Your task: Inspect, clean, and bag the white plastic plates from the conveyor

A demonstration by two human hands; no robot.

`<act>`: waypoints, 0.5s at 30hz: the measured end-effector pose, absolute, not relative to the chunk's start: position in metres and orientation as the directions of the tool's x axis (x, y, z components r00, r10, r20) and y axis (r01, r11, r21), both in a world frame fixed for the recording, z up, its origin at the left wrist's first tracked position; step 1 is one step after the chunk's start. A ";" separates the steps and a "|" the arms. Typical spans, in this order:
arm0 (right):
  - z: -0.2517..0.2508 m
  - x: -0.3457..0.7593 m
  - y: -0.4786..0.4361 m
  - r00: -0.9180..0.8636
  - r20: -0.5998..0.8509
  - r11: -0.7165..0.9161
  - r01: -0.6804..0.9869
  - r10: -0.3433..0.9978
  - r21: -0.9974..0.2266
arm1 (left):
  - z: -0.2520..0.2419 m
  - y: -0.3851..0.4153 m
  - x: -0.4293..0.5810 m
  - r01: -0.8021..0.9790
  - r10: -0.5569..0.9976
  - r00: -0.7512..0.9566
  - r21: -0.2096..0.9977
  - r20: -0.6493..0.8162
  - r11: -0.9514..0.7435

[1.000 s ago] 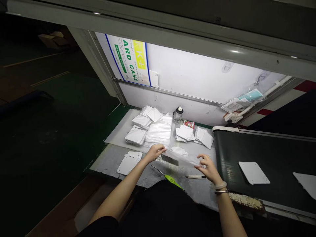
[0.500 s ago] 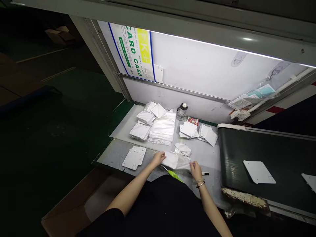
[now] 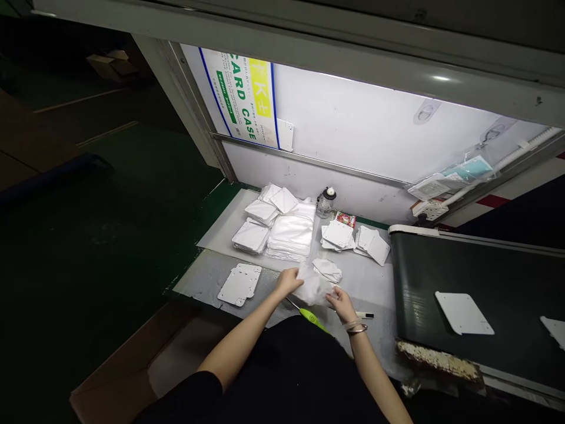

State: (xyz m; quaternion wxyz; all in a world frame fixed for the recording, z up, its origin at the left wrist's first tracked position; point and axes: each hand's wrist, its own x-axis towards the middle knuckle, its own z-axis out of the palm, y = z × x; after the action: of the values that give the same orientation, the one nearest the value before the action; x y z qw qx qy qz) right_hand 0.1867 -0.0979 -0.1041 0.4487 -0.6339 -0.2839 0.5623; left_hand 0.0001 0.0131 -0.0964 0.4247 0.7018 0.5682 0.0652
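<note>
Between my two hands is a translucent white plastic bag [image 3: 313,287], crumpled, with something white partly showing through it. My left hand [image 3: 289,282] pinches its left end, and my right hand [image 3: 342,303] grips the right end. Just below the bag lies a bright green-handled tool [image 3: 314,320] with a thin shaft, partly covered by my body. A crumpled white piece [image 3: 327,270] rests right behind the bag. To the left of my left hand sits a small stack of flat white plates [image 3: 241,284]. A light marker-like stick [image 3: 364,315] lies beside my right wrist.
Stacks of white plates [image 3: 251,235] and a pile of plastic bags [image 3: 291,232] stand at the back left. More plates [image 3: 338,234], a clear bottle [image 3: 326,203] and a red packet [image 3: 346,219] are behind. On the right, a dark conveyor belt [image 3: 424,271] carries white plates [image 3: 464,313].
My right hand has moved left, toward my left hand. The bag, stretched out before, is now bunched up between them.
</note>
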 end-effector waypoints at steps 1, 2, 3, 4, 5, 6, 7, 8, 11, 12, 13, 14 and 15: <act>-0.098 0.176 -0.094 0.215 -0.429 -0.395 -0.182 0.878 -0.900 | -0.088 0.008 0.009 0.722 0.869 0.362 0.691 -0.339 -0.031; -0.092 0.166 -0.090 0.228 -0.404 -0.357 -0.218 0.886 -0.908 | -0.080 0.002 0.017 0.696 0.881 0.379 0.714 -0.283 -0.070; -0.086 0.157 -0.086 0.241 -0.384 -0.324 -0.254 0.891 -0.912 | -0.072 -0.004 0.025 0.665 0.890 0.397 0.738 -0.226 -0.110; -0.080 0.149 -0.082 0.253 -0.368 -0.293 -0.288 0.895 -0.912 | -0.065 -0.011 0.032 0.631 0.894 0.415 0.762 -0.170 -0.148; -0.074 0.142 -0.078 0.262 -0.356 -0.267 -0.320 0.897 -0.909 | -0.059 -0.016 0.037 0.594 0.895 0.431 0.784 -0.119 -0.181; -0.069 0.138 -0.076 0.267 -0.347 -0.245 -0.349 0.899 -0.905 | -0.053 -0.020 0.039 0.554 0.893 0.445 0.805 -0.073 -0.211; -0.065 0.136 -0.074 0.271 -0.341 -0.229 -0.372 0.900 -0.900 | -0.049 -0.023 0.040 0.513 0.889 0.457 0.826 -0.034 -0.232; -0.062 0.135 -0.072 0.274 -0.337 -0.216 -0.389 0.901 -0.895 | -0.046 -0.025 0.039 0.472 0.885 0.466 0.847 -0.004 -0.245; -0.058 0.141 -0.069 0.287 -0.339 -0.201 -0.417 0.896 -0.886 | -0.047 -0.021 0.028 0.376 0.908 0.417 0.905 0.027 -0.200; -0.058 0.144 -0.068 0.290 -0.345 -0.204 -0.423 0.893 -0.883 | -0.050 -0.018 0.022 0.356 0.930 0.367 0.922 0.012 -0.152; -0.058 0.146 -0.067 0.287 -0.355 -0.210 -0.432 0.890 -0.877 | -0.054 -0.014 0.016 0.335 0.950 0.311 0.938 -0.018 -0.091; -0.058 0.147 -0.066 0.274 -0.370 -0.225 -0.443 0.888 -0.868 | -0.059 -0.010 0.010 0.308 0.964 0.260 0.951 -0.062 -0.022; -0.059 0.147 -0.066 0.254 -0.389 -0.246 -0.454 0.886 -0.856 | -0.065 -0.005 0.003 0.276 0.967 0.227 0.960 -0.116 0.050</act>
State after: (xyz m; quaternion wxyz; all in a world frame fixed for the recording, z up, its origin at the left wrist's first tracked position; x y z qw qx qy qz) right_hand 0.1474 -0.0656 -0.0588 0.5804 -0.5384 -0.2003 0.5772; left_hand 0.0034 -0.0047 -0.0650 0.5053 0.5983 0.5194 0.3420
